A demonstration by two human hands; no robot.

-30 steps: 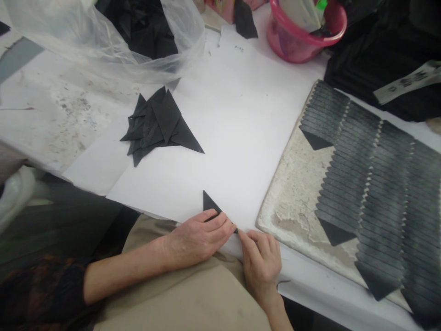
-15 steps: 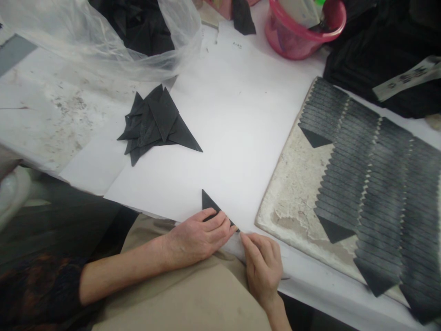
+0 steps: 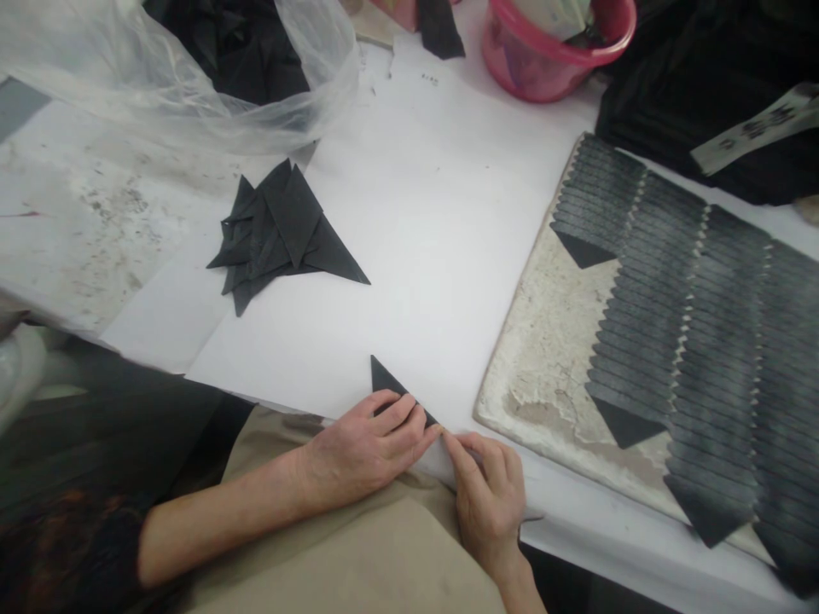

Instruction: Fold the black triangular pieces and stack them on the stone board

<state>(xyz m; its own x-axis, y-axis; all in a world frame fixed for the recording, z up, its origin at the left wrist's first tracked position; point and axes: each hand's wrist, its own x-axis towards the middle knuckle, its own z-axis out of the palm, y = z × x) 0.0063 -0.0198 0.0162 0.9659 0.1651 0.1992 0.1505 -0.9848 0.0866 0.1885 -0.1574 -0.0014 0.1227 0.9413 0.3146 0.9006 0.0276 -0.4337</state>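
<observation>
A small black triangular piece lies at the near edge of the white paper-covered table. My left hand lies over its lower part, fingers pressed together on it. My right hand is curled beside it, its index fingertip meeting the left fingertips at the triangle's right corner. A loose pile of black triangles sits further back on the left.
A worn board on the right carries rows of overlapping black triangles. A clear plastic bag with black pieces lies at the back left. A pink tub and dark fabric are at the back right.
Both hands stay on the small triangle; the right index finger has shifted slightly closer to the left fingertips. The view has drifted a little.
</observation>
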